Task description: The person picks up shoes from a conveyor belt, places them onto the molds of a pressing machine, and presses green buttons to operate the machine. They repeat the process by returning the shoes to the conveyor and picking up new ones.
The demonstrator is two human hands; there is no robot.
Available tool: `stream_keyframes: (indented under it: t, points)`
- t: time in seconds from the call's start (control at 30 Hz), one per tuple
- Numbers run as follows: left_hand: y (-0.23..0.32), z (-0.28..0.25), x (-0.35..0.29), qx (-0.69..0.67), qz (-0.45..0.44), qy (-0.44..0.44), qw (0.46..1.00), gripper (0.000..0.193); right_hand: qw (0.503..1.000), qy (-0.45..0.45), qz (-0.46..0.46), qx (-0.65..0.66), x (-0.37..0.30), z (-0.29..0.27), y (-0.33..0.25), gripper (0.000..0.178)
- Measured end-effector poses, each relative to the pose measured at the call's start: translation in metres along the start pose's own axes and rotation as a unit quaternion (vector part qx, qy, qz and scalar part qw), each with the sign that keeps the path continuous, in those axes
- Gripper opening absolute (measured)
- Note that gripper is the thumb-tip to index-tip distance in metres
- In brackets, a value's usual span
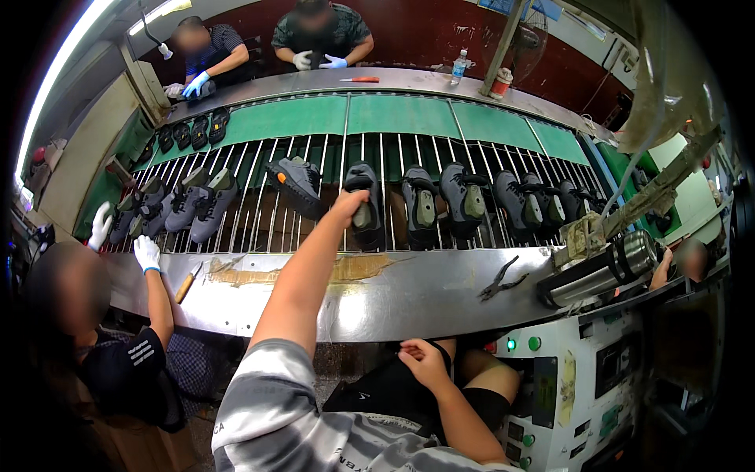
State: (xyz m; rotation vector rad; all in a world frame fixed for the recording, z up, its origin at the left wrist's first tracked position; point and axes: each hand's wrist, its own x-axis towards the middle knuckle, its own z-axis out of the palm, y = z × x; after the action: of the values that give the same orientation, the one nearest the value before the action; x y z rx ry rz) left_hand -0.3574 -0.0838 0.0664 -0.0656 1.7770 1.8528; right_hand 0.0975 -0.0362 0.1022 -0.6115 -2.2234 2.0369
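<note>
Left arm (pixel 303 287) extended far, right forearm (pixel 467 421) near.
Left hand (pixel 351 206) closed in a grip; right hand (pixel 425 363) relaxed, loosely curled.

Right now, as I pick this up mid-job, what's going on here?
The person's left hand is on a grey shoe, one of several on the metal rods; how firmly it grips is hidden. The right hand is just this side of the metal bench, holding nothing visible. To the left, a co-worker's white-gloved hand is near more grey shoes. Pliers lie on the bench.
</note>
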Motion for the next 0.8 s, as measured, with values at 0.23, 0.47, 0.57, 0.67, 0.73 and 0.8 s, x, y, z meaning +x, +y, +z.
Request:
stream_keyframes:
  t: [0.23,0.47,0.57,0.67,0.73,0.8]
  points:
    - [-0.014,0.058,0.005,0.134,0.123,0.151,0.972,0.087,0.961,0.055,-0.144,-0.229,0.105,0.051,0.018,0.013]
    - [-0.026,-0.058,-0.003,0.271,0.261,0.528,0.761,0.083,0.932,0.100,-0.200,-0.285,0.123,0.058,0.030,0.004]
    - [-0.012,-0.094,0.028,0.100,0.096,0.467,0.874,0.104,0.932,0.103,-0.200,-0.284,0.120,0.058,0.026,0.003]
    - [-0.018,-0.133,0.055,-0.024,0.081,0.349,0.933,0.110,0.932,0.098,-0.213,-0.276,0.120,0.060,0.022,0.003]
    - [-0.019,-0.139,0.051,-0.028,0.083,0.316,0.945,0.109,0.933,0.092,-0.210,-0.278,0.117,0.060,0.022,0.004]
    - [-0.013,-0.153,0.032,-0.100,0.102,0.224,0.964,0.091,0.934,0.083,-0.209,-0.279,0.120,0.060,0.025,0.005]
